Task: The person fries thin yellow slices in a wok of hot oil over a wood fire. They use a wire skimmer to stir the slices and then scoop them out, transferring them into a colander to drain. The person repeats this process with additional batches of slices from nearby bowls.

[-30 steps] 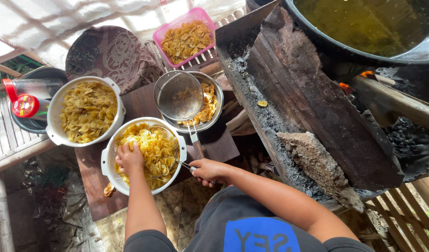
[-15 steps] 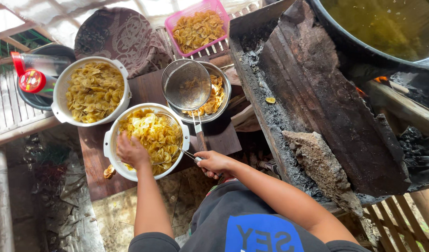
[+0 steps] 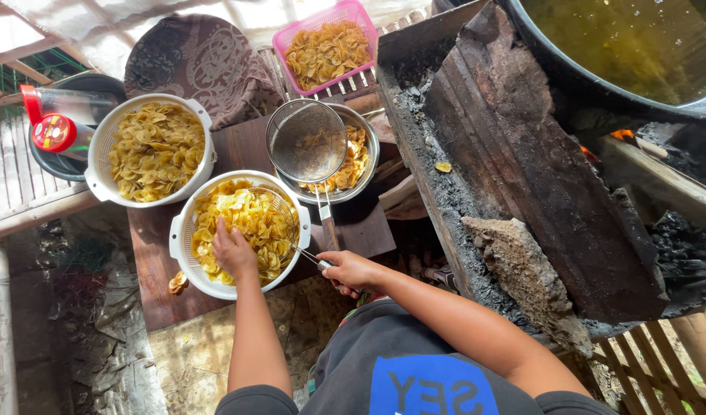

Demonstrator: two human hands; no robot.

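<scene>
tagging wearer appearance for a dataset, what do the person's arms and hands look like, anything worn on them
Both forearms are bare, with no gloves, rings, watch or bracelets visible on the left hand or the right hand. Dark grey short sleeves show at the lower frame edge, part of a dark shirt with a blue panel.

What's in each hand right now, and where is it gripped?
The right hand grips the wire skimmer by the end of its thin handle. The left hand holds nothing clearly; it rests on the chips in the white colander.
</scene>
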